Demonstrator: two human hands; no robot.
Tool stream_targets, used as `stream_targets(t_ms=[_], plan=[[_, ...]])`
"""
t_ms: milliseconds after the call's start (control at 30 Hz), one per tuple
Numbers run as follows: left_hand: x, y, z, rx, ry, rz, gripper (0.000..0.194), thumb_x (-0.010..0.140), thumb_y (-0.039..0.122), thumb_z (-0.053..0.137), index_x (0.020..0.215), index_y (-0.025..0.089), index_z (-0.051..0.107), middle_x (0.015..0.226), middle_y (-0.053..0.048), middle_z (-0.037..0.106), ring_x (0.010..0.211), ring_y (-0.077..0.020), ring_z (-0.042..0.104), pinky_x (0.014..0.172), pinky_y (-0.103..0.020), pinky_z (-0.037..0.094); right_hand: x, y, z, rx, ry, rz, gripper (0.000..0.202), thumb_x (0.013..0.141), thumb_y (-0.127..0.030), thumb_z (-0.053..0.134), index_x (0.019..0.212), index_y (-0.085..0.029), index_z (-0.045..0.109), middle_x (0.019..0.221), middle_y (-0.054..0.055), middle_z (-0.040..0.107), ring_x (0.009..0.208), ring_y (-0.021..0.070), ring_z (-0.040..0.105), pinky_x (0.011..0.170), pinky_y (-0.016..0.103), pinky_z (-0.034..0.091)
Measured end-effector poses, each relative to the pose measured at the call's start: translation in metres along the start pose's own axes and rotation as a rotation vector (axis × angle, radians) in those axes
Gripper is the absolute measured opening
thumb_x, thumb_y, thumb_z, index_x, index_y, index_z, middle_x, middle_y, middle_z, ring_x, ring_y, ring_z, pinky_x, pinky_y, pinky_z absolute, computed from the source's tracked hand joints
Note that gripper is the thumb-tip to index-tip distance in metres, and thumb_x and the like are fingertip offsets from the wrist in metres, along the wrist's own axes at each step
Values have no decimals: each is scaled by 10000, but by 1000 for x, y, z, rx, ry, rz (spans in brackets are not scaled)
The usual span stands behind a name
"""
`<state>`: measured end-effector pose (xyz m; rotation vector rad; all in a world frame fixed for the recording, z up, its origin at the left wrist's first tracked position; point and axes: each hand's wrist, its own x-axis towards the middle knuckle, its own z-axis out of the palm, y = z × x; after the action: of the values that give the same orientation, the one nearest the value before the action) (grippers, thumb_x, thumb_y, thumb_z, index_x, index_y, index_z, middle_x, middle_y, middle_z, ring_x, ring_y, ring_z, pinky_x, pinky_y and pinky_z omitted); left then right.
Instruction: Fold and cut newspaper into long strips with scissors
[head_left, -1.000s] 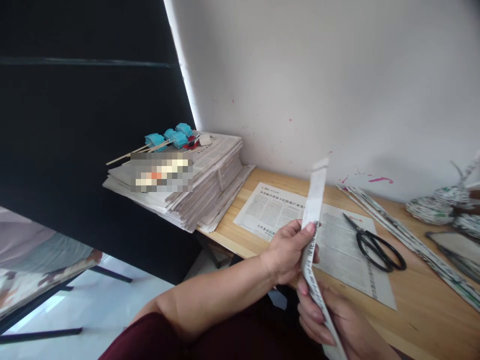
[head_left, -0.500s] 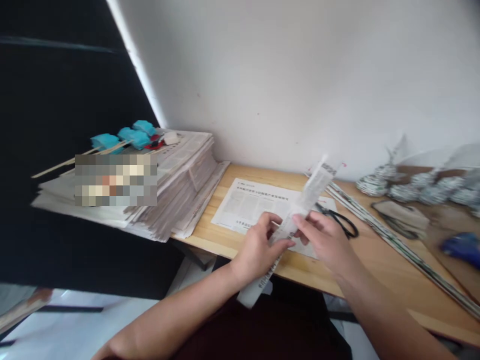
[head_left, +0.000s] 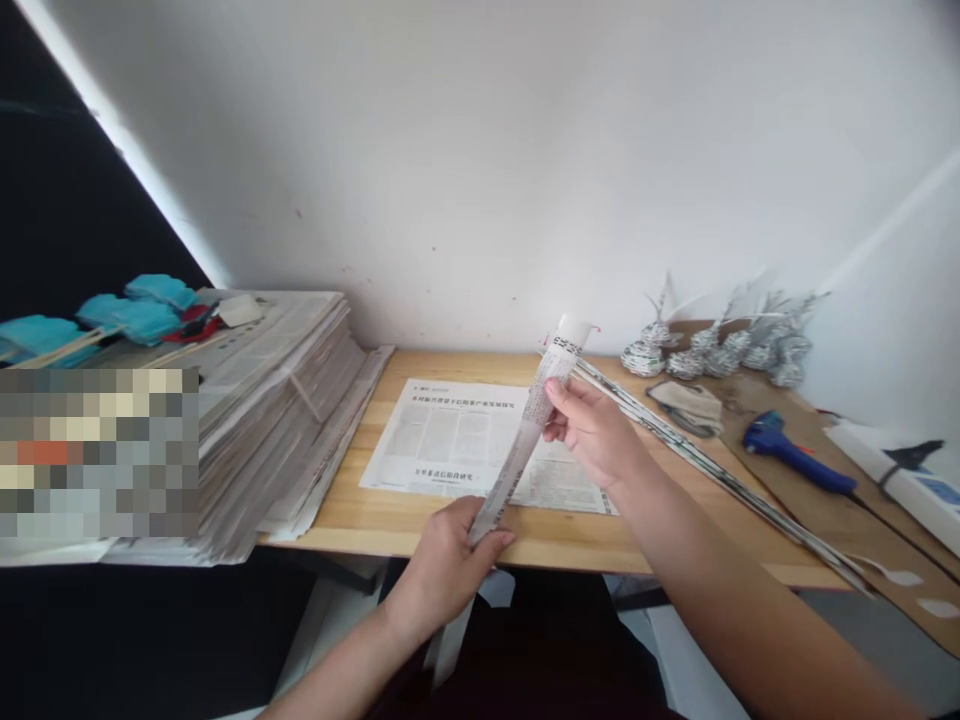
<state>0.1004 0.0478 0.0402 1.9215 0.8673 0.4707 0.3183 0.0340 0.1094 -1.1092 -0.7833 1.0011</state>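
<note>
A long narrow newspaper strip (head_left: 521,440) slants up and away from me, held in both hands. My left hand (head_left: 454,555) is closed on its lower part, thumb on top, and a loose end hangs below over my lap. My right hand (head_left: 596,430) pinches the strip near its upper end, which is curved and mostly blank white at the tip. Beneath the strip, a printed newspaper sheet (head_left: 442,435) lies flat on the wooden table (head_left: 349,510).
At left stands a tall newspaper stack (head_left: 300,400) topped by blue bundles (head_left: 142,310) on sticks. To the right lie long rolled-paper rods (head_left: 697,455), a folded glove (head_left: 686,405), a blue glue gun (head_left: 795,455) on cardboard and a white power strip (head_left: 892,485). Woven paper gourds (head_left: 705,355) line the wall.
My hands have moved apart along the strip, the left down toward me and the right toward its upper end. The view has turned right, bringing the power strip into sight.
</note>
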Motion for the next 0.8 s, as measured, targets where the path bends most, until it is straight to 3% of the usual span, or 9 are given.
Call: stream_targets(t_ms=[200, 333, 467, 567, 700, 800], plan=[[-6, -4, 1, -107, -97, -17, 390, 972, 523, 502, 773, 193, 561, 727, -14, 625, 694, -154, 569, 662, -275, 441, 8, -10, -2, 137, 9, 55, 513, 595, -630, 883, 856, -226, 707, 743, -14, 724, 649, 125, 645, 546, 228, 467], [-11, -7, 4, -102, -146, -40, 370, 971, 497, 521, 864, 185, 689, 664, -2, 644, 656, -156, 594, 677, -278, 472, 14, -17, -9, 198, 16, 44, 500, 591, -579, 907, 888, -237, 697, 741, -36, 727, 648, 111, 651, 559, 215, 474], [-15, -5, -6, 34, -32, 69, 317, 996, 440, 484, 1042, 246, 731, 851, -33, 710, 785, -194, 658, 751, -309, 520, 18, -22, -17, 220, 4, 15, 402, 670, -527, 877, 877, -250, 672, 788, -35, 736, 667, 120, 666, 547, 221, 471], [-16, -9, -23, 203, 101, 209, 304, 1011, 365, 440, 1121, 270, 708, 958, -54, 703, 875, -213, 678, 800, -326, 538, 14, -26, -21, 199, -36, -12, 332, 745, -526, 820, 875, -257, 678, 862, -14, 747, 797, 154, 706, 612, 242, 513], [-3, -24, -56, 500, 297, 304, 413, 952, 205, 408, 1268, 263, 669, 1081, -79, 702, 961, -241, 690, 847, -355, 555, 1, -32, -31, 113, -108, -42, 307, 695, -471, 860, 877, -264, 724, 1022, 10, 759, 1014, 218, 705, 732, 290, 551], [19, -22, -86, 782, 417, 313, 468, 898, 135, 396, 1234, 207, 713, 1068, -130, 714, 1032, -324, 653, 944, -478, 523, -13, -34, -43, 22, -153, -34, 283, 643, -393, 905, 837, -248, 760, 986, 21, 769, 899, 212, 728, 646, 267, 517]])
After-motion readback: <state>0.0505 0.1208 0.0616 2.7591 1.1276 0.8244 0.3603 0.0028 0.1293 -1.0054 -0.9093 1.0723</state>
